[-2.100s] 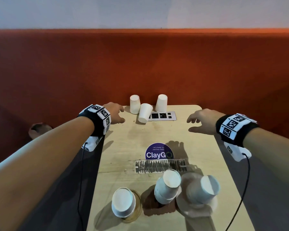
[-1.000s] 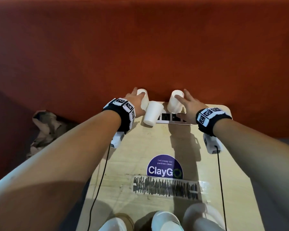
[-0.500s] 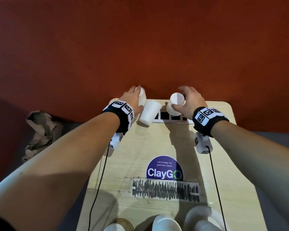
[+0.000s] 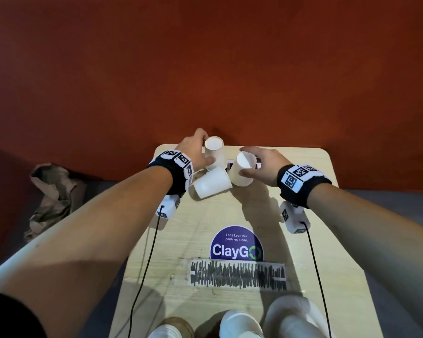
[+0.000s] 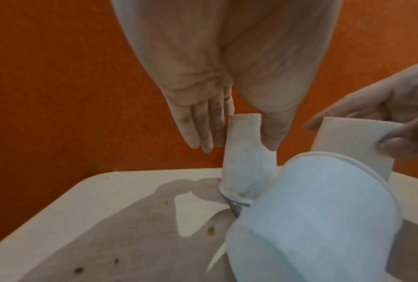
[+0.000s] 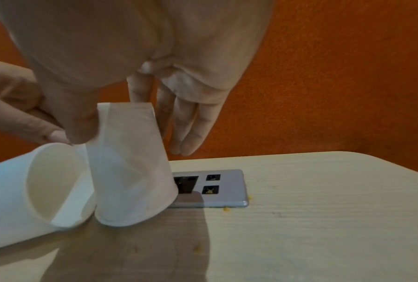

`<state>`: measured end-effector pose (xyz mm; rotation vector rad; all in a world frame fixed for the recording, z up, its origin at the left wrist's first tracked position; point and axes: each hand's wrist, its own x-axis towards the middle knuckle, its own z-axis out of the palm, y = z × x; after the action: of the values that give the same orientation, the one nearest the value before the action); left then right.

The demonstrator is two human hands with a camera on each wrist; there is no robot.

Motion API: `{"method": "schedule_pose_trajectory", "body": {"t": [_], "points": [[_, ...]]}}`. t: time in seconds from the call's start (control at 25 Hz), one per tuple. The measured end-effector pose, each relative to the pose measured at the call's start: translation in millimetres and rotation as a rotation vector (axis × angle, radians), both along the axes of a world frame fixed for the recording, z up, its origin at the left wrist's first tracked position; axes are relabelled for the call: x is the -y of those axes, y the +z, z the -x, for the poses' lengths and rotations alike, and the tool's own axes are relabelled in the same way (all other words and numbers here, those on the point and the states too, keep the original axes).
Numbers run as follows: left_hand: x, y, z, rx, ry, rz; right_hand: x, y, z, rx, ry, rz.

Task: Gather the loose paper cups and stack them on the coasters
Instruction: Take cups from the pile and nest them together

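White paper cups, three of them loose, cluster at the far end of the pale wooden table (image 4: 230, 215), against the rust-red wall. The left hand (image 4: 193, 152) grips the far-left inverted cup (image 4: 215, 152) between thumb and fingers; that cup stands upright on its rim. The right hand (image 4: 264, 164) pinches the right inverted cup (image 4: 242, 172), which is tilted, its rim touching the grey socket plate (image 6: 217, 188). Between them, nearer the left wrist, the third cup (image 4: 211, 182) lies on its side, long axis pointing left-and-near, mouth toward the right cup, touching both. Three more cup stacks sit at the near edge; one brown coaster (image 4: 178, 322) shows there.
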<state>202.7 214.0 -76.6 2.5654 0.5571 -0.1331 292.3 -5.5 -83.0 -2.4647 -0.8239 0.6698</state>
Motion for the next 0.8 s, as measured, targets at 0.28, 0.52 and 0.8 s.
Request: {"method": "schedule_pose_trajectory", "body": {"t": [0.28, 0.52, 0.8], "points": [[12.1, -2.1, 4.0, 0.038, -0.001, 0.062, -0.3, -2.8, 19.9, 0.047, 0.162, 0.127], [19.6, 13.1, 3.1, -0.070, -0.149, -0.039, 3.5, 1.8, 22.9, 0.051, 0.156, 0.136], [13.4, 34.5, 31.0, 0.019, -0.060, 0.054, 19.0, 16.4, 37.6, 0.104, 0.066, 0.172]]}}
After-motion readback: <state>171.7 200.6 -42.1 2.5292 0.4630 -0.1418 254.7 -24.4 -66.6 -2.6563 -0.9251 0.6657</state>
